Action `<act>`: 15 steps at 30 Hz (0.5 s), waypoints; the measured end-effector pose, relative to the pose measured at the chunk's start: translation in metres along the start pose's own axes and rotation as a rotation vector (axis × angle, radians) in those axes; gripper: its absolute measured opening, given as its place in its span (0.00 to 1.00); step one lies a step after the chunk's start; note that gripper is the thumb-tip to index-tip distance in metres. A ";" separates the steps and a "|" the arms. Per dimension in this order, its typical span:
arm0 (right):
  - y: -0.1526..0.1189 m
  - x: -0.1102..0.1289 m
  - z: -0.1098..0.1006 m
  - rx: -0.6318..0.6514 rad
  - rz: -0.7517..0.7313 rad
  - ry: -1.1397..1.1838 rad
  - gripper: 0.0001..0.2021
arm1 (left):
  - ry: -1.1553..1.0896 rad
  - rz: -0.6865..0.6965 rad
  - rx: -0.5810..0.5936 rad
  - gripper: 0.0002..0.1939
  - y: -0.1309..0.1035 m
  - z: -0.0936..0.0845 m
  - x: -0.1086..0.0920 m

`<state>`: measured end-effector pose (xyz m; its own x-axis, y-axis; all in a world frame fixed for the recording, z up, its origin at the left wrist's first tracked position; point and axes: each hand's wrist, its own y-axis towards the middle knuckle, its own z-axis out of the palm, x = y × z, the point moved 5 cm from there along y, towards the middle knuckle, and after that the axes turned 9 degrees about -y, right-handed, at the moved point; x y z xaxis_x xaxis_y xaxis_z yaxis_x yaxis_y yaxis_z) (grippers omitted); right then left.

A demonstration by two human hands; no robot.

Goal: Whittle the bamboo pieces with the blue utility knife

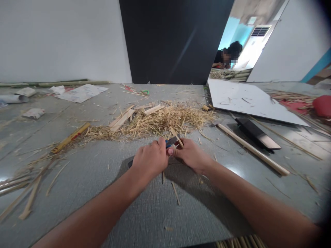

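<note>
My left hand [151, 160] is closed in a fist around a small tool [171, 141], whose blue and grey part shows between my two hands. A dark end sticks out at the fist's left side. My right hand [190, 155] pinches a short bamboo sliver [177, 135] that points up and away, touching the tool's tip. Both hands meet above the grey floor [103, 179], just in front of a heap of straw-like bamboo shavings [165, 120].
To the right lie a long wooden stick [253, 150], a dark flat blade [258, 134] and a white board [248, 100]. A yellow stick [69, 137] and bamboo strips [28, 193] lie at the left, papers [82, 92] farther back. Another person [227, 57] sits far right.
</note>
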<state>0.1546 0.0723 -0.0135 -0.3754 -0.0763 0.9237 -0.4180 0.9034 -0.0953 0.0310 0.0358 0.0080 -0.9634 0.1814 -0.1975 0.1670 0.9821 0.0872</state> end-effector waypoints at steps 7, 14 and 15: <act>-0.002 -0.001 -0.004 0.032 -0.040 0.102 0.20 | -0.173 0.077 0.009 0.13 0.001 -0.007 0.004; -0.005 0.001 0.002 0.159 -0.022 0.280 0.20 | -0.340 0.155 0.014 0.10 0.000 -0.013 0.001; -0.006 0.003 0.003 0.189 -0.032 0.319 0.19 | -0.366 0.169 0.014 0.09 0.000 -0.014 0.000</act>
<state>0.1536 0.0650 -0.0112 -0.0954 0.0593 0.9937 -0.5817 0.8067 -0.1040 0.0277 0.0350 0.0213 -0.7841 0.3442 -0.5165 0.3220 0.9370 0.1356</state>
